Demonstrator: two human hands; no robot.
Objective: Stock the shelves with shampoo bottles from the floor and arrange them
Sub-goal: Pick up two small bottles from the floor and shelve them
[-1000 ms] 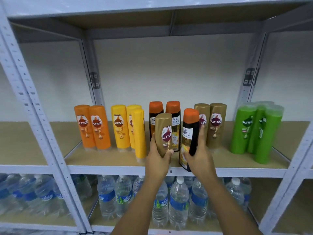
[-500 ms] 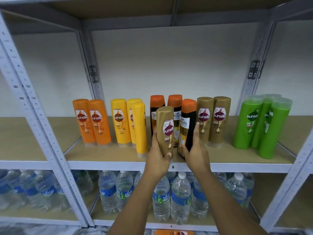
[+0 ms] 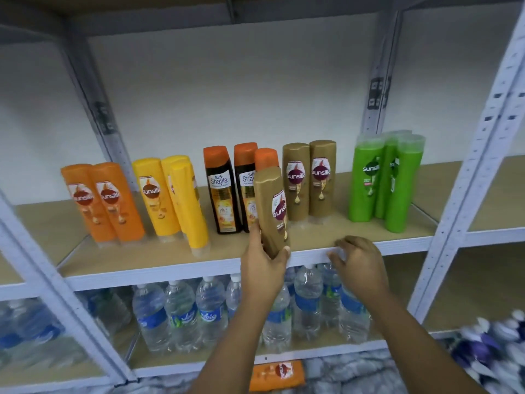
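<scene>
My left hand (image 3: 262, 264) grips a gold Sunsilk bottle (image 3: 271, 207) by its lower end, held tilted over the front of the middle shelf (image 3: 159, 273). Behind it stand three black Shayla bottles with orange caps (image 3: 221, 189), the third (image 3: 265, 158) mostly hidden by the held bottle. Two more gold Sunsilk bottles (image 3: 309, 180) stand just to the right. My right hand (image 3: 358, 265) hangs empty at the shelf's front edge, fingers loosely curled. An orange bottle (image 3: 277, 375) lies on the floor below.
Orange bottles (image 3: 103, 200), yellow bottles (image 3: 170, 197) and green bottles (image 3: 386, 177) stand in groups on the same shelf. Water bottles (image 3: 181, 314) fill the shelf underneath. White-and-purple bottles (image 3: 494, 348) lie blurred at the lower right. Grey uprights (image 3: 477, 177) frame the bay.
My right hand has let go of the black orange-capped bottle, which now stands with the other two, and has drawn back to the shelf edge. My left hand has carried the gold bottle rightward.
</scene>
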